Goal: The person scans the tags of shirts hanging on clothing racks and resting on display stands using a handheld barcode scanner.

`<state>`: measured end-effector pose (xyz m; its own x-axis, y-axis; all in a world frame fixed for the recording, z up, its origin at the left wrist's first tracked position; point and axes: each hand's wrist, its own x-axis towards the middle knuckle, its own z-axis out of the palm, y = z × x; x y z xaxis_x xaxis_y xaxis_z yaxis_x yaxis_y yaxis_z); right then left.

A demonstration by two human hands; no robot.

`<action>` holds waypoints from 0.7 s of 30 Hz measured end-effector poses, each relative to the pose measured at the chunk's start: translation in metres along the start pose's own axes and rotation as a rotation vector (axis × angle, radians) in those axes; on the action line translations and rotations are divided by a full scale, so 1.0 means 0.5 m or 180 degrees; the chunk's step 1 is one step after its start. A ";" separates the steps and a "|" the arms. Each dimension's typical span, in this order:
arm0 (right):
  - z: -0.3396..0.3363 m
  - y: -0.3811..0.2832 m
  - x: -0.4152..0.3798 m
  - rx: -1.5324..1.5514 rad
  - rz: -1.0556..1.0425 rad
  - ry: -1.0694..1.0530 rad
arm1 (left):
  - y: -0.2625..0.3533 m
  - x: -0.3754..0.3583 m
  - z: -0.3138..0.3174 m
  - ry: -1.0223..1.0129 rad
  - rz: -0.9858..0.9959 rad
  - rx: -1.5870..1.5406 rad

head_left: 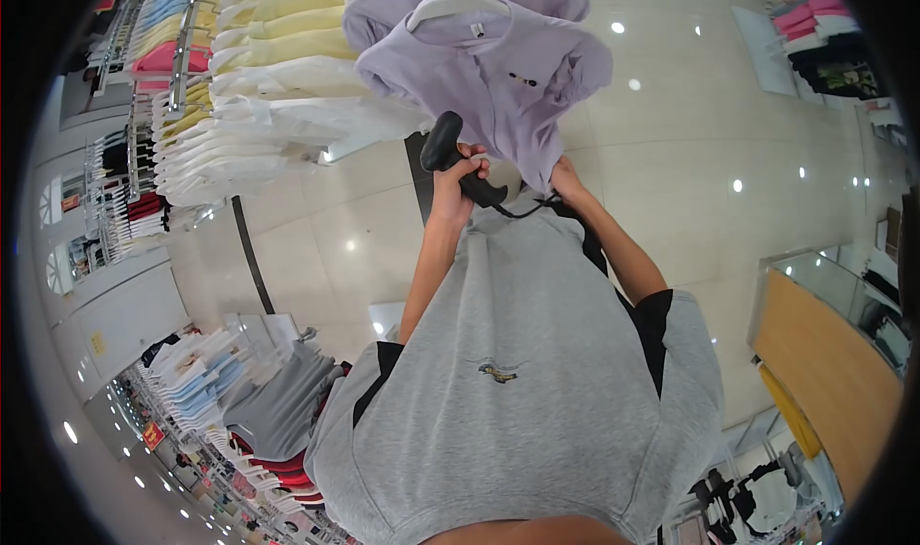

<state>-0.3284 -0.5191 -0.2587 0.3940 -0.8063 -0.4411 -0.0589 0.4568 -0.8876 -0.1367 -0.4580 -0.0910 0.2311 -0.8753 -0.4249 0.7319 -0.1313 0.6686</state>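
Observation:
My left hand (460,181) is wrapped round a black handheld barcode scanner (444,147), held up in front of my chest. From its lower end runs a black cord (527,213), which passes toward my other hand. A lilac short-sleeved top (465,80) hangs on a white hanger (457,7) just beyond the scanner, with a small dark mark on its chest. At its lower right edge, my right hand (565,178) is closed on the fabric; the fingertips are partly hidden. Another lilac top shows behind the first.
Yellow and white tops (287,47) hang on a rack to the left. Grey and striped clothes (278,401) are at lower left. A wood-fronted counter (815,353) stands at right, and folded clothes (815,28) lie at upper right. The tiled floor (690,181) reflects lights.

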 end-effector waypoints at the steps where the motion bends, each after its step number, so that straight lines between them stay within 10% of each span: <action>1: -0.010 0.023 0.012 0.0546 0.0545 0.0238 | -0.003 0.002 0.001 0.0007 0.0018 -0.0049; 9: -0.048 -0.052 0.006 0.1367 0.1078 0.0881 | 0.061 -0.008 0.006 -0.0379 -0.0102 -0.0790; 15: 0.032 -0.128 -0.011 0.2845 0.1456 0.1105 | 0.019 0.013 -0.008 -0.0927 0.0665 0.2687; 21: 0.113 -0.184 -0.077 0.1923 -0.0121 0.0692 | -0.060 0.007 0.043 -0.0841 0.0611 0.2822</action>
<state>-0.2862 -0.5088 -0.1528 0.1871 -0.8549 -0.4838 0.5036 0.5063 -0.7000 -0.1714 -0.4669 -0.0995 0.0646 -0.9815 -0.1800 -0.0829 -0.1850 0.9792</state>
